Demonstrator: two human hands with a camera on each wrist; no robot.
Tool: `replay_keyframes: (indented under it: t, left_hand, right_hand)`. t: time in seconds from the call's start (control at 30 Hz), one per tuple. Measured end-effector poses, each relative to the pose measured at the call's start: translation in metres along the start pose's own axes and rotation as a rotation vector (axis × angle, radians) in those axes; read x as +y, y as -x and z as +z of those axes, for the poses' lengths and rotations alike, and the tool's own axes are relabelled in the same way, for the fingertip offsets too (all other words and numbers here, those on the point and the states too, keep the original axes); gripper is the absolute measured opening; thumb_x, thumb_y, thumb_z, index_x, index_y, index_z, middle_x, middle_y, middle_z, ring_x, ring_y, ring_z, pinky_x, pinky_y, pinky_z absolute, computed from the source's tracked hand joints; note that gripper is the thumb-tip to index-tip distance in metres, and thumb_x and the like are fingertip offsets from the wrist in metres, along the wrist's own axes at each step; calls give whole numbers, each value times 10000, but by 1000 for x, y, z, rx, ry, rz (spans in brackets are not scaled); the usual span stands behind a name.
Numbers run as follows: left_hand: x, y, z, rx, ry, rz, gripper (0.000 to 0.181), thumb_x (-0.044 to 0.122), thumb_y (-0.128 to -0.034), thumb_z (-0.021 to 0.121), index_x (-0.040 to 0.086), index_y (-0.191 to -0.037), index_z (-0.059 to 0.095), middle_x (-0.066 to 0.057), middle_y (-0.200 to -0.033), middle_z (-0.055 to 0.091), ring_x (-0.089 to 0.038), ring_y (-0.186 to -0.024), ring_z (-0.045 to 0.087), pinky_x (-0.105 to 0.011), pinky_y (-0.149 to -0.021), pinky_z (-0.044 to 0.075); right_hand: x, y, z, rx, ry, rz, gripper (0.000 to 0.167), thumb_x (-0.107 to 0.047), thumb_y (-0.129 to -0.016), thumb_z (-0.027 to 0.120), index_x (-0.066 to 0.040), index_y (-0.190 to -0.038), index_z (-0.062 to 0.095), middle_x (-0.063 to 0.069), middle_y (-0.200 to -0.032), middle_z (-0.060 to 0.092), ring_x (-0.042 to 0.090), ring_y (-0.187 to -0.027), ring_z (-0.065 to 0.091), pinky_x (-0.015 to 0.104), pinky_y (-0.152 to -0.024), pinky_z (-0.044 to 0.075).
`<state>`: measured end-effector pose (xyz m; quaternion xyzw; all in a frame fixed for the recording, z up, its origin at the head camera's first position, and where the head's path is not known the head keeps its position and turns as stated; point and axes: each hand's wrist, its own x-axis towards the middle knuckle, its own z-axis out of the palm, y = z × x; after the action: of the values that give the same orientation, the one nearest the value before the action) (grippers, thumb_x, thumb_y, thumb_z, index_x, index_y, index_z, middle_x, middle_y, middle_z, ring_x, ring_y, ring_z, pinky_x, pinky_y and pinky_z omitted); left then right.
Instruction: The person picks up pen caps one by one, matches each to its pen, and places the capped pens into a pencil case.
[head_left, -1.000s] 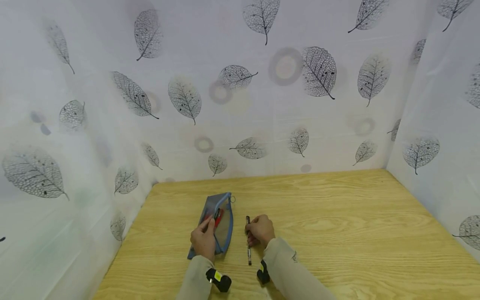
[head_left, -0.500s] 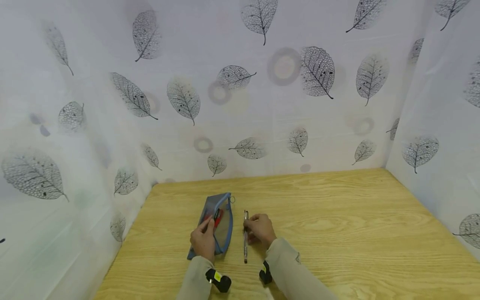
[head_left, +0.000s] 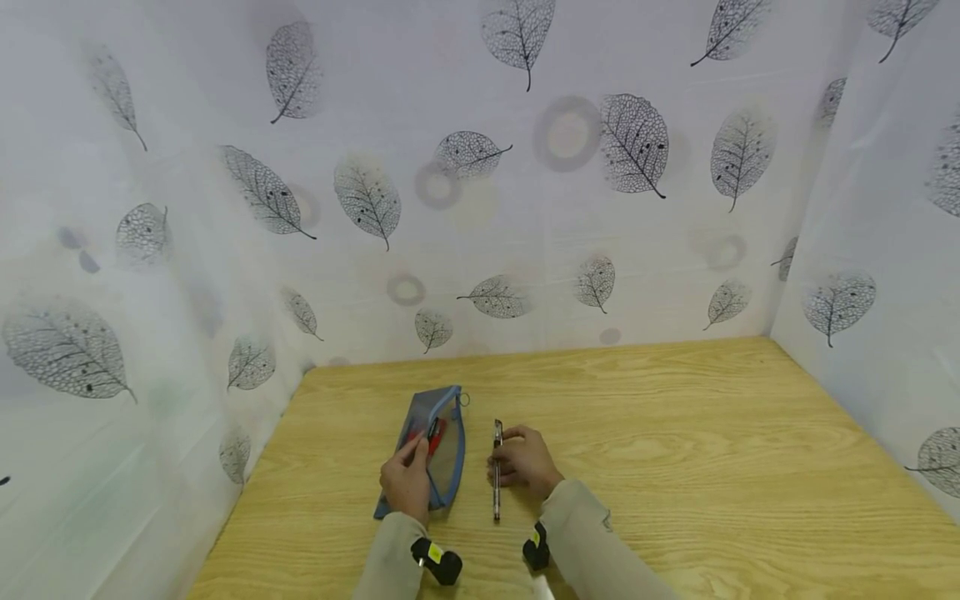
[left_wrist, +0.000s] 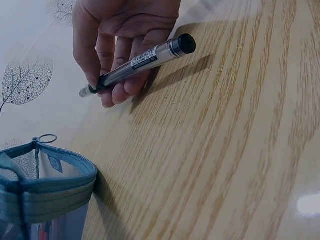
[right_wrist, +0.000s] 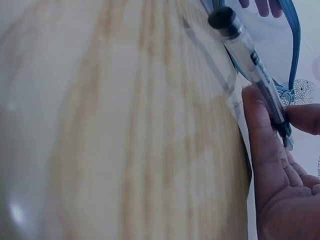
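Observation:
A blue-trimmed, see-through zip pouch (head_left: 450,467) lies on the left of the table, its mouth spread. My left hand (head_left: 407,485) pinches the pouch's edge. Through the pouch, a red thing and a black one (head_left: 437,435) show, probably pens. Just right of the pouch, my right hand (head_left: 527,462) pinches a clear-barrelled pen (head_left: 497,496) with a dark end. Close up in the left wrist view, the pen (left_wrist: 145,61) bears a barcode label and is raised above the table, casting a shadow. In the right wrist view, thumb and fingers grip the pen (right_wrist: 257,70) near its far end.
The wood-grain table (head_left: 675,450) extends to the right and behind the hands. White leaf-printed sheeting (head_left: 555,225) encloses its back and sides. A small ring (head_left: 465,400) hangs from the pouch's zip at the far end. Each wrist wears a black camera (head_left: 437,561).
My right hand has kept the pen between its fingers, shifting it slightly and turning it. The right wrist has moved a little to the right. My left hand and the pouch have stayed put.

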<state>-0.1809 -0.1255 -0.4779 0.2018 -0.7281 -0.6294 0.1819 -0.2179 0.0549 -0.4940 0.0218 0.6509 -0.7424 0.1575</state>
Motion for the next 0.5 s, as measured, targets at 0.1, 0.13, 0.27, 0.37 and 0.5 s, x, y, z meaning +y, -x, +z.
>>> replay_keyframes:
  t: [0.1, 0.13, 0.27, 0.37, 0.5]
  left_hand:
    - [-1, 0, 0, 2, -2, 5, 265, 218, -946, 636, 58, -1142, 715, -191, -1206, 641, -312, -1095, 600, -183, -696, 467]
    - [-1, -1, 0, 2, -4, 7, 262, 215, -946, 636, 58, -1141, 715, -190, -1204, 642, -317, -1102, 599, -211, -720, 482]
    - [-1, -1, 0, 2, -8, 12, 260, 207, -948, 633, 58, -1145, 712, -192, -1207, 639, -341, -1134, 586, -379, -840, 509]
    - [-1, -1, 0, 3, -5, 6, 263, 210, -948, 633, 57, -1146, 711, -197, -1215, 634, -347, -1142, 580, -434, -867, 496]
    - [0, -2, 0, 3, -4, -3, 259, 215, -946, 636, 64, -1141, 716, -191, -1213, 637, -333, -1132, 585, -389, -829, 501]
  right_hand:
    - [0, 0, 0, -22, -5, 12, 401, 44, -887, 574, 114, -1256, 433, 172, -841, 694, 209, -662, 691, 368, -622, 582]
    - [0, 0, 0, -30, -13, 16, 408, 45, -891, 573, 120, -1266, 431, 173, -850, 693, 206, -667, 690, 370, -632, 582]
    - [-3, -1, 3, -50, -47, 27, 412, 26, -915, 576, 127, -1290, 438, 192, -910, 685, 192, -699, 685, 378, -670, 582]
    - [-7, -2, 8, -47, -54, 16, 405, 10, -928, 580, 123, -1293, 447, 221, -957, 676, 192, -731, 686, 372, -683, 581]
    - [-12, -4, 19, -27, -46, -15, 399, 15, -925, 582, 133, -1282, 447, 267, -981, 662, 217, -744, 691, 358, -666, 581]
